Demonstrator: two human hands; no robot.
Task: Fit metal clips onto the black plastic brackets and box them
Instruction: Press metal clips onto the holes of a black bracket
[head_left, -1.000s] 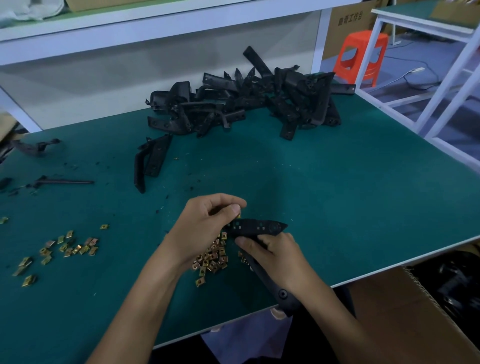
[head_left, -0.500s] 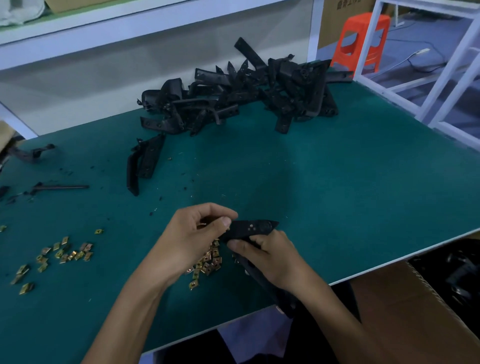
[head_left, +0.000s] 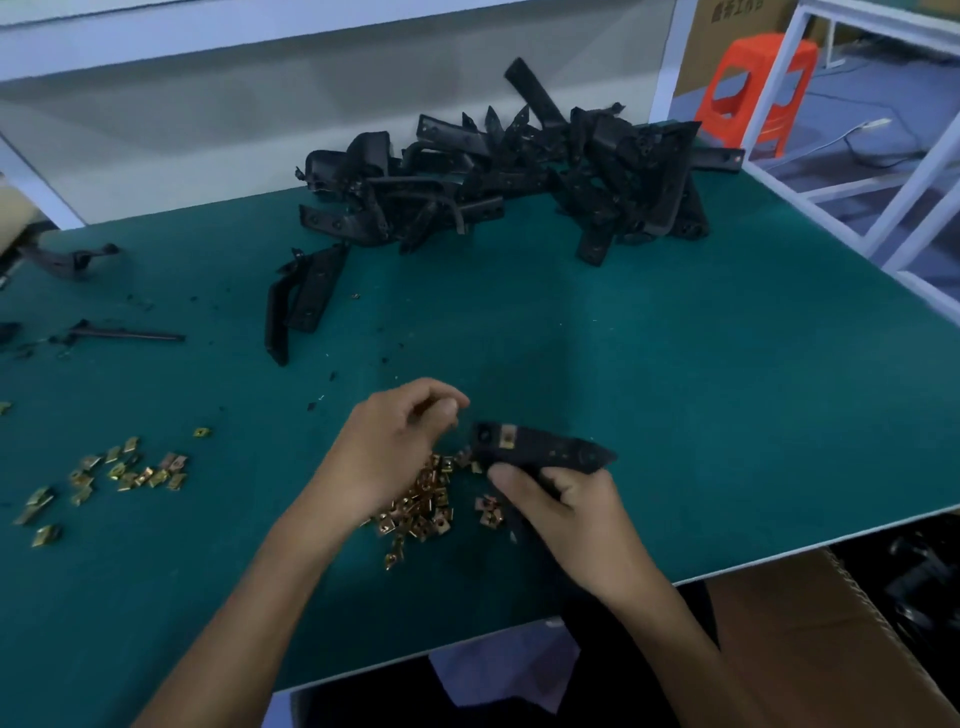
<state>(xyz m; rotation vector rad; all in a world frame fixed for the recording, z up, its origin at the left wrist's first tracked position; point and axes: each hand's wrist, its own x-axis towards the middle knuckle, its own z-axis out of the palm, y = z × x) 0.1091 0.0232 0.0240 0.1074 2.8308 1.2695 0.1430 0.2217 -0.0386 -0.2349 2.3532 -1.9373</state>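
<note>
My right hand grips a black plastic bracket just above the green table, and a brass clip sits fitted near its left end. My left hand hovers just left of that end, fingers curled, thumb against forefinger, with nothing visible in them. A heap of loose brass clips lies under and between my hands. A big pile of black brackets lies at the back of the table.
A second scatter of clips lies at the left. A lone bracket and black offcuts lie mid-left. An open cardboard box stands below the table's right front edge. An orange stool and white frames stand at the right.
My left hand has come off the bracket's left end, where a clip now shows. The bracket has turned flatter in my right hand.
</note>
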